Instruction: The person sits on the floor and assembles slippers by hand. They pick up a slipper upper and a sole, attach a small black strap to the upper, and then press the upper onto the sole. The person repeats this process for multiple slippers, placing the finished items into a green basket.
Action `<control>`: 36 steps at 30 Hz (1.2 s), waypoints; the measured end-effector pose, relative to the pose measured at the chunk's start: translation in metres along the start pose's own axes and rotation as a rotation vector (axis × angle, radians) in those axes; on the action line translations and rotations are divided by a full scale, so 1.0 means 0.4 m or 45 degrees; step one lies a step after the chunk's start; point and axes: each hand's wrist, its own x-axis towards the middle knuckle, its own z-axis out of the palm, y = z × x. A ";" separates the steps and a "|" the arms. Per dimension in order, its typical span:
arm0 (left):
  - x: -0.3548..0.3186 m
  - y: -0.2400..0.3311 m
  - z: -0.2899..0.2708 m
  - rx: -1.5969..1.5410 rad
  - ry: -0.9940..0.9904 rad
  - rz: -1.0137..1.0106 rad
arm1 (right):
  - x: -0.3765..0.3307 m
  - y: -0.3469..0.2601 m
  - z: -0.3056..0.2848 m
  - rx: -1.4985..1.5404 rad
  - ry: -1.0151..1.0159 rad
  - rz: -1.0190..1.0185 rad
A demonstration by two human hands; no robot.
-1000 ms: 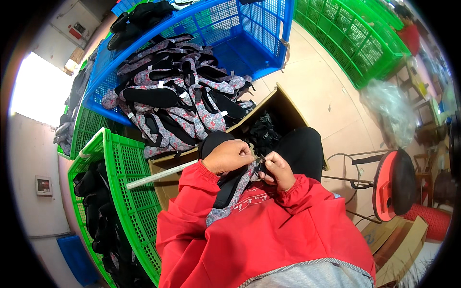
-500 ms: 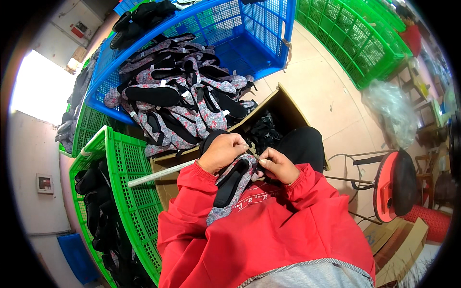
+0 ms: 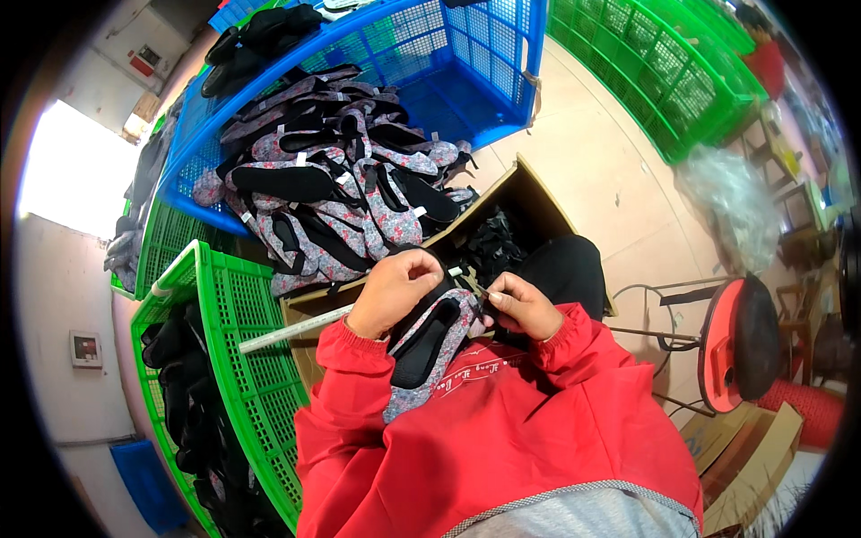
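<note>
A floral-patterned fabric shoe (image 3: pixel 427 348) with a black lining lies in my lap against the red smock. My left hand (image 3: pixel 395 289) is bent over the far left side of this shoe. Its thumb and fingers are drawn together, and anything between them is too small to make out. At the shoe's far right end, my right hand (image 3: pixel 525 308) pinches a small dark piece that I cannot identify. A white rod (image 3: pixel 296 332) passes under my left wrist, with its tip showing between the hands.
Beyond my hands, floral shoes (image 3: pixel 305 179) fill part of a blue crate (image 3: pixel 489 134). An open cardboard box (image 3: pixel 543 202) holds black scraps. On the left stands a green crate (image 3: pixel 247 377) of black shoes. A red round-topped stool (image 3: pixel 722 345) is at right.
My left hand has drawn back to the left, away from my right hand, and the rod's tip now shows. My right hand has barely moved. The shoe has shifted slightly.
</note>
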 end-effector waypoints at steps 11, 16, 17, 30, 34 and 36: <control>-0.004 -0.045 0.013 -0.017 -0.163 -0.077 | 0.027 0.041 0.016 -0.131 0.197 -0.030; -0.007 -0.056 0.016 -0.088 -0.190 -0.138 | 0.048 0.010 0.049 -0.251 0.152 0.024; -0.007 -0.056 0.017 -0.108 -0.197 -0.159 | 0.052 0.009 0.052 -0.265 0.127 0.030; -0.003 -0.054 0.035 -0.175 -0.251 -0.304 | 0.112 0.020 0.041 -0.400 0.238 -0.089; -0.002 -0.077 0.049 -0.341 -0.209 -0.243 | 0.123 0.016 0.047 -0.445 0.243 -0.115; -0.003 -0.083 0.050 -0.350 -0.193 -0.255 | 0.128 0.021 0.043 -0.425 0.237 -0.122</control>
